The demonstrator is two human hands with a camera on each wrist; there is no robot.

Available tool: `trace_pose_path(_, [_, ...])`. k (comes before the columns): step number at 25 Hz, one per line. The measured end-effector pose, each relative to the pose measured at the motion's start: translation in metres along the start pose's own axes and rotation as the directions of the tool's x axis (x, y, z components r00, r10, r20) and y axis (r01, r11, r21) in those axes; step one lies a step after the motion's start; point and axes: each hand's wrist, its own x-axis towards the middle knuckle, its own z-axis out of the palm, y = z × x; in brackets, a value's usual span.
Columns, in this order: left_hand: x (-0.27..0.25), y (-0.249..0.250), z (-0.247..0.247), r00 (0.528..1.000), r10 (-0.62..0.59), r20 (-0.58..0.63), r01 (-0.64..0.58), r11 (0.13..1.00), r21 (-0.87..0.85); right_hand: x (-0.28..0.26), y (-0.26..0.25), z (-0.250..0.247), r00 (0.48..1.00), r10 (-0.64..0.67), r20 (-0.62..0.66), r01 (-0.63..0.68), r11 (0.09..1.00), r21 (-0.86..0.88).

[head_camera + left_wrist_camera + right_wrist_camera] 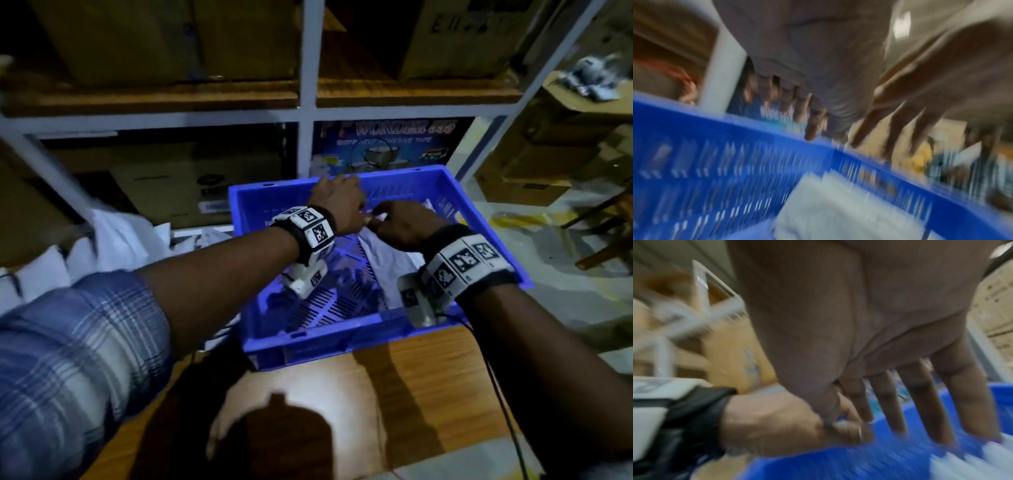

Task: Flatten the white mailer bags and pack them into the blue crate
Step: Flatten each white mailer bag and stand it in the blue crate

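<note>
Packing step: 1 white mailer bag lies along the blue crate floor's right side. Both hands meet above it; left hand and right hand look loosely spread, though blur hides any pinch. Next: press it flat.

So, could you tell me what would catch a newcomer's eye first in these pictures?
The bright blue crate on the wooden table stands out, with both hands meeting over its far end. The left hand and right hand work above a white mailer bag lying in the crate's right half. More white bags are heaped left of the crate, below the shelving stacked with cardboard boxes.
</note>
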Motion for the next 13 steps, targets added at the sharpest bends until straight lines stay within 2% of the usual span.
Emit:
trace_pose_path(2, [-0.041,-0.019,-0.017,0.977,-0.087,-0.194,0.069,0.993,-0.095,-0.019,-0.029,0.012,0.983,-0.038,-0.179,0.059,0.992,0.112])
trace_pose_path(4, [-0.097,-0.04,-0.025,0.901,-0.209,-0.379,0.128,0.965,-0.228,-0.041,-0.069,0.033,0.934,-0.092,-0.346,0.172,0.963,0.209])
trace_pose_path(6, [-0.149,-0.055,-0.02,0.837,-0.274,-0.473,0.114,0.934,-0.339,-0.063,-0.106,0.059,0.881,-0.133,-0.453,0.283,0.917,0.28])
trace_pose_path(7, [-0.181,-0.066,-0.012,0.823,-0.294,-0.486,0.113,0.923,-0.368,-0.075,-0.13,0.076,0.868,-0.155,-0.471,0.324,0.897,0.302])
trace_pose_path(9, [-0.24,-0.088,0.007,0.819,-0.34,-0.461,0.144,0.901,-0.409,-0.098,-0.176,0.111,0.875,-0.185,-0.448,0.355,0.873,0.333])
trace_pose_path(13, [-0.346,-0.132,0.048,0.829,-0.451,-0.33,0.262,0.835,-0.484,-0.128,-0.251,0.179,0.894,-0.243,-0.377,0.389,0.837,0.384])
